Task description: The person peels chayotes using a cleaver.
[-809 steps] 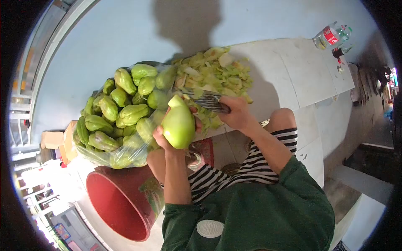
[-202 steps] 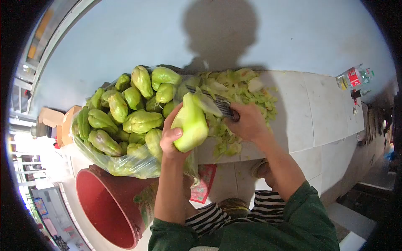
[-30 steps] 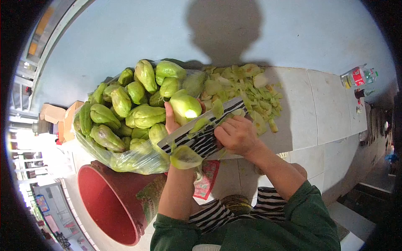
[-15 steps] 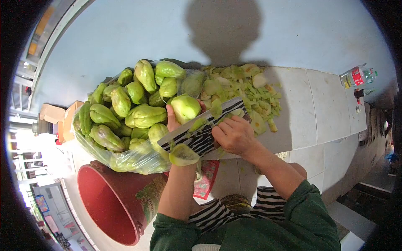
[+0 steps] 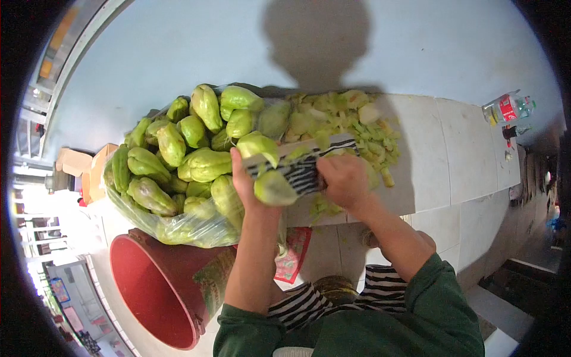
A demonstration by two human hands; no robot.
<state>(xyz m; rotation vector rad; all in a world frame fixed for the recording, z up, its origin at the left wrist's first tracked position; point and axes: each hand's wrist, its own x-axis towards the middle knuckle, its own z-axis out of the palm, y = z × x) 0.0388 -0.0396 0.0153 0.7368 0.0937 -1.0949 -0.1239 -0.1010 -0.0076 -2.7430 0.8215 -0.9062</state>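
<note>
My left hand (image 5: pixel 245 181) grips a pale green, partly peeled chayote (image 5: pixel 256 144) at the front of the heap. My right hand (image 5: pixel 345 178) is closed around the handle of a cleaver (image 5: pixel 303 174), the handle itself mostly hidden by my fingers. The broad shiny blade mirrors black and white stripes and lies across, just right of the chayote. A cut piece of chayote (image 5: pixel 275 188) clings to the blade near my left wrist. Behind the blade, peelings and slices (image 5: pixel 339 119) are spread on the tiled ledge.
A clear plastic bag (image 5: pixel 178 229) full of whole chayotes (image 5: pixel 205 163) sits left on the ledge. Below it a red bucket (image 5: pixel 151 291) lies tipped with its mouth facing left. A plastic bottle (image 5: pixel 508 110) is far right on the tiled ledge (image 5: pixel 431 160). A cardboard box (image 5: pixel 98 172) stands far left.
The cleaver has shifted up and to the right, with my right hand. My left hand and the chayote have tilted, and a few peelings show below the blade.
</note>
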